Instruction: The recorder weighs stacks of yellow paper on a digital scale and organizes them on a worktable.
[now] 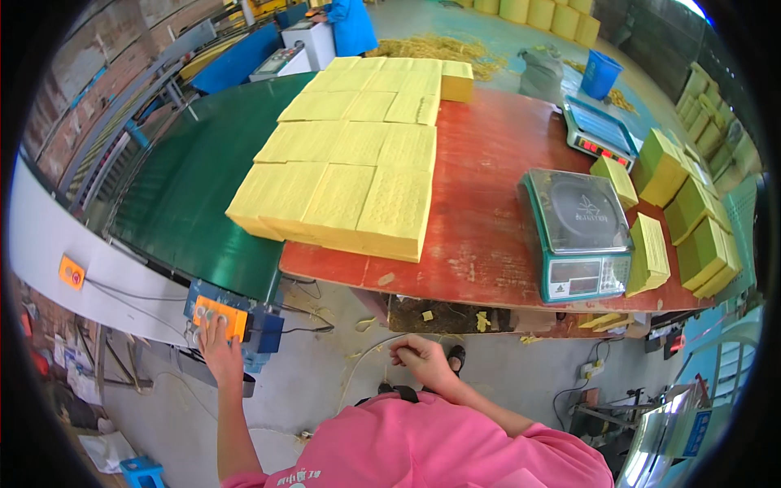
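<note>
My left hand (215,346) reaches out to an orange control box (230,319) on the conveyor's near end. Its fingers are stretched out, the tips resting at the round buttons; it grips nothing. In front of my body, my right hand (423,358) hangs in the air with its fingers loosely curled, and nothing shows in it. Beyond both hands lie rows of yellow paper stacks (346,175), packed side by side. They cover the left part of the red table (480,195) and overlap the edge of the green conveyor belt (191,191).
A digital scale (578,232) stands at the table's right, a second scale (600,134) behind it. More yellow paper blocks (704,224) crowd the right edge. Far off are a blue bin (600,75) and a person in blue (351,26). Cables (313,325) hang below the conveyor.
</note>
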Tool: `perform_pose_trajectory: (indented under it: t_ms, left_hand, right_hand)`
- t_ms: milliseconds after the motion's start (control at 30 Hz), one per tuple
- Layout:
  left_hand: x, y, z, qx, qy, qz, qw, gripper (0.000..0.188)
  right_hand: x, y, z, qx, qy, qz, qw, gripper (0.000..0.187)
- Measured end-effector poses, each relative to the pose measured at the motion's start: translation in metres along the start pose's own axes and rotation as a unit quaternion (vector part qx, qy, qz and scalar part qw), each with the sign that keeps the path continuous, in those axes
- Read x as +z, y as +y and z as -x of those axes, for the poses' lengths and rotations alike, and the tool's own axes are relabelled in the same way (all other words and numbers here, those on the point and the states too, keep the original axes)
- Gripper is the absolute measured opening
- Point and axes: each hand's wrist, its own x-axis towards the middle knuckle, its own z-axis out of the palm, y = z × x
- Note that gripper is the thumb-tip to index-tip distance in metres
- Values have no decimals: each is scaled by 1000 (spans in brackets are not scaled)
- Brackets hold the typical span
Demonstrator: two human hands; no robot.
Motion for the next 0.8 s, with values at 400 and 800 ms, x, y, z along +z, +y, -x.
perform_pose_trajectory:
  t_ms: [400, 800]
  left_hand:
    - [-24, 39, -109, -65, -49, -42, 996, 39]
    - [33, 501, -396, 438, 5, 159, 885, 40]
  right_hand:
    - [-200, -49, -14, -279, 106, 334, 894, 35]
    - [-226, -32, -68, -271, 161, 398, 862, 36]
